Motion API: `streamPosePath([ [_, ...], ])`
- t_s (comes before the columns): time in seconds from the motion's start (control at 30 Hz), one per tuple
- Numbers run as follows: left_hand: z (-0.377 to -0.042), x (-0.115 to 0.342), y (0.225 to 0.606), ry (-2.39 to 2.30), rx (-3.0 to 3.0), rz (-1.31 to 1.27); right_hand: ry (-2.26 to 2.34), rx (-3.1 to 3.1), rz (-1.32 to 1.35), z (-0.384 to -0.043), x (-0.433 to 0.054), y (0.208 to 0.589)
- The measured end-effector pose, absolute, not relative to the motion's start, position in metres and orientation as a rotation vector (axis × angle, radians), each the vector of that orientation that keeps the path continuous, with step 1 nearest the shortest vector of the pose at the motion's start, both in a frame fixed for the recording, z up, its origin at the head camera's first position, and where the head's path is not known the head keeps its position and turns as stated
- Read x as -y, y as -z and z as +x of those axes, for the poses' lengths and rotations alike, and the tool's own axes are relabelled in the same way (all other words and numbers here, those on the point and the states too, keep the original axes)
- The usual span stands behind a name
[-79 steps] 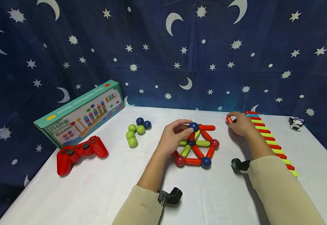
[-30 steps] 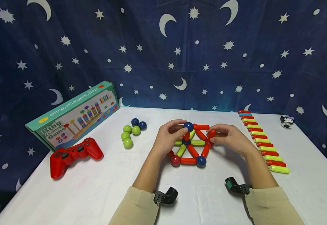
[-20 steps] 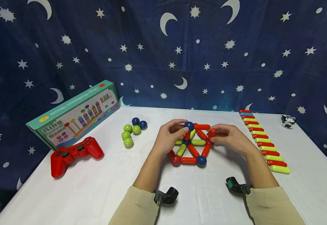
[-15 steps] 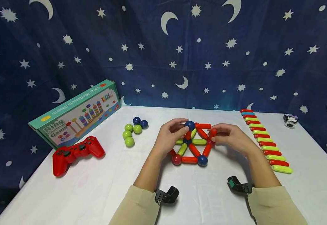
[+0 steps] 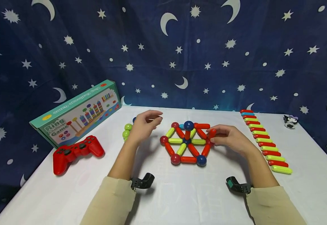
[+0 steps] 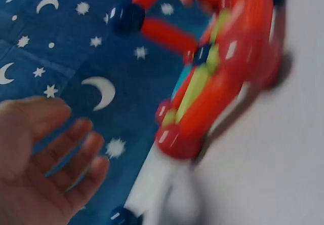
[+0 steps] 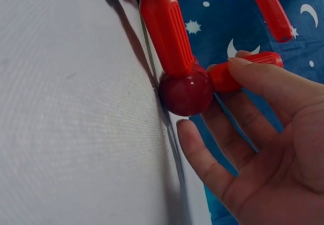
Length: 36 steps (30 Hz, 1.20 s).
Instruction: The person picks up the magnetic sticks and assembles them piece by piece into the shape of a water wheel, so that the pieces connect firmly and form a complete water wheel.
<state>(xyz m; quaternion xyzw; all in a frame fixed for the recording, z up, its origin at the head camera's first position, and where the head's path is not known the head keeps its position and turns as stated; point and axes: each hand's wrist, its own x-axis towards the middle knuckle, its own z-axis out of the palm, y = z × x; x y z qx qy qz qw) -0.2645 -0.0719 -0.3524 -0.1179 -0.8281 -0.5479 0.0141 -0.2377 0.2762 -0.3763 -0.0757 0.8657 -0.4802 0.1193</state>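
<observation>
My right hand (image 5: 229,139) pinches a red magnetic rod (image 7: 260,59) between thumb and fingers. The rod's lower end meets a red ball (image 7: 186,94) at the right corner of a wheel-shaped frame of rods and balls. From the frame's dark blue centre ball (image 5: 186,140), a red rod rises to a blue ball (image 5: 189,125). Another red rod (image 5: 202,126) sticks out sideways from that upper ball. My left hand (image 5: 145,127) hovers left of the frame, fingers loosely bent and holding nothing. In the left wrist view its fingers (image 6: 76,156) are spread apart.
Green balls (image 5: 126,133) lie partly hidden behind my left hand. Along the right runs a row of red, yellow and blue rods (image 5: 264,143), with a small figurine (image 5: 290,121) beyond. A red game controller (image 5: 79,153) and a boxed ring game (image 5: 79,112) stand at left.
My right hand has brought a red rod from beside the row to the frame's right corner ball. My left hand has let go of the upper blue ball and moved left.
</observation>
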Motion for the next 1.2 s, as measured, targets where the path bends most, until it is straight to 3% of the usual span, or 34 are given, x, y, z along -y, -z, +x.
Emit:
streamPosePath([
  [0.2, -0.29, 0.1, 0.338, 0.824, 2.914, -0.426, 1.418, -2.527, -0.236, -0.238, -0.279, 0.378],
  [0.4, -0.309, 0.108, 0.337, 0.479, 3.11, -0.502, 1.412, -2.53, -0.256, -0.24, -0.28, 0.383],
  [0.93, -0.32, 0.1, 0.343, 0.51, 3.231, -0.442, 1.437, -2.51, -0.239, -0.242, -0.279, 0.385],
  [1.2, -0.321, 0.089, 0.338, 0.954, 3.106, -0.474, 1.457, -2.497, -0.233, -0.242, -0.279, 0.386],
])
